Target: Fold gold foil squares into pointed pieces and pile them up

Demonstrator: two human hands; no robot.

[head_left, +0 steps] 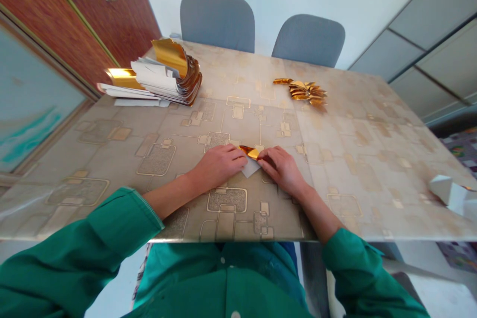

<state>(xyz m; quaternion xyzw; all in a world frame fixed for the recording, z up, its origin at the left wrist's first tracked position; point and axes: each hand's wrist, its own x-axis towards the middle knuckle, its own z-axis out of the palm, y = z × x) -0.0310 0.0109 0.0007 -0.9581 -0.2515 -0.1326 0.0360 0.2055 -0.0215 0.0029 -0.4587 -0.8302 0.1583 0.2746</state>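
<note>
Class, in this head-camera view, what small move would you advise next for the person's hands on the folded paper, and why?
Probably press along the crease of the small gold-and-white folded paper with the right hand. The gold flap looks slightly raised, and the left hand sits at its other side, where it could steady the paper.

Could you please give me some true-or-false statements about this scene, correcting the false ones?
The left hand and right hand both touch a small gold-and-white paper. True.
The left hand holds scissors. False: it holds only the paper.
A stack of gold-backed paper sits at the table's far left. True.
The folded gold pieces lie in a bowl. False: they lie directly on the table.
Two grey chairs stand beyond the table. True.
</note>
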